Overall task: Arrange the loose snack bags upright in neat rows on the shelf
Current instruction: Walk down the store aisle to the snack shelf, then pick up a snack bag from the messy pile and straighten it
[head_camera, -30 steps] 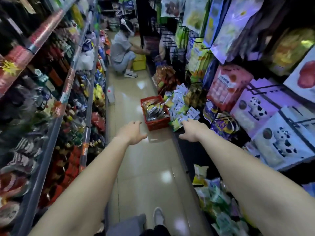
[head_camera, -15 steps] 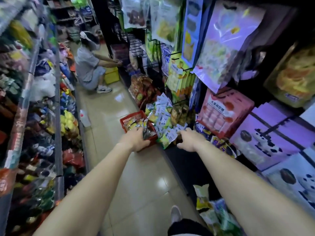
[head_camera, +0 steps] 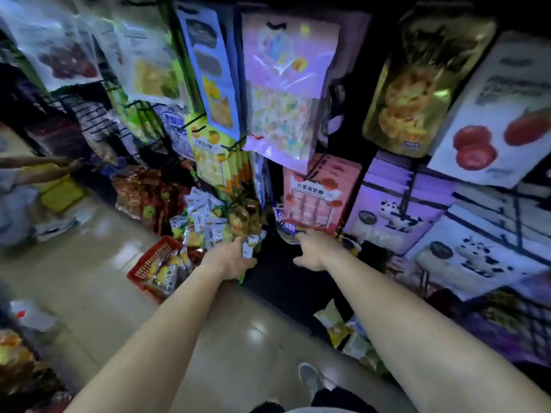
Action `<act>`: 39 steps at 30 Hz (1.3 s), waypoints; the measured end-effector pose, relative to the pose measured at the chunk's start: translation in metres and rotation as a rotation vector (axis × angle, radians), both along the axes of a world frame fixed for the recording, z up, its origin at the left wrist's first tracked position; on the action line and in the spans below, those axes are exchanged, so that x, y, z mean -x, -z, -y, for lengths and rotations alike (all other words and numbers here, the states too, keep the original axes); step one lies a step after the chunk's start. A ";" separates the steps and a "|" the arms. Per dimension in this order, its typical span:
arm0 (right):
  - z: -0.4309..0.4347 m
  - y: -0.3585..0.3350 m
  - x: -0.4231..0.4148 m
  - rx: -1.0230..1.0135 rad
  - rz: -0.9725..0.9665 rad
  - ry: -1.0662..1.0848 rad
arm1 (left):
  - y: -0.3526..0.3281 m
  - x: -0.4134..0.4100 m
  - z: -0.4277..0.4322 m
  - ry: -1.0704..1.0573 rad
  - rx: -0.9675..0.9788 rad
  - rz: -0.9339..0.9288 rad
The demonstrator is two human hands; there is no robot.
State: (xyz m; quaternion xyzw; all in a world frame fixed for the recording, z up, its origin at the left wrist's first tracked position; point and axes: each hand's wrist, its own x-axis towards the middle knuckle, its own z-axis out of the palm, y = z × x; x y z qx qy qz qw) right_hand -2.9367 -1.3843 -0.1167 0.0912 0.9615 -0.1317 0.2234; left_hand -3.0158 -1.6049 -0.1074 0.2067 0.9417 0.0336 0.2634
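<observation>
A heap of small white-and-green snack bags (head_camera: 205,219) lies loose on the low shelf, beside darker gold bags (head_camera: 243,219). My left hand (head_camera: 232,259) reaches into the heap's near edge, its fingers stretched out and touching a small bag (head_camera: 248,248). To the right, my right hand (head_camera: 313,248) is stretched forward with the thumb spread, its fingertips at a purple-and-yellow bag (head_camera: 290,234) on the shelf edge. The view is motion-blurred, so no firm hold on any bag shows.
A red basket (head_camera: 149,260) holding snack bags stands on the floor left of my left arm. Large bags hang on hooks above (head_camera: 283,84). More loose bags (head_camera: 351,335) lie low at right. Another person's arm (head_camera: 38,165) and a yellow crate (head_camera: 62,195) are far left.
The view has swung right and closer to the shelf. Both hands have moved forward, the left from over the red basket to the heap of small bags, the right to the shelf edge.
</observation>
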 end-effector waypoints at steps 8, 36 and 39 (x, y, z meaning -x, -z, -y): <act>-0.030 -0.020 -0.116 -0.028 0.030 0.440 | 0.000 -0.037 -0.067 0.405 -0.111 0.062; -0.225 0.055 -0.526 -0.047 0.145 0.953 | 0.092 -0.405 -0.361 0.841 -0.053 0.222; -0.257 0.123 -0.546 0.002 0.143 0.961 | 0.153 -0.418 -0.388 0.869 -0.037 0.217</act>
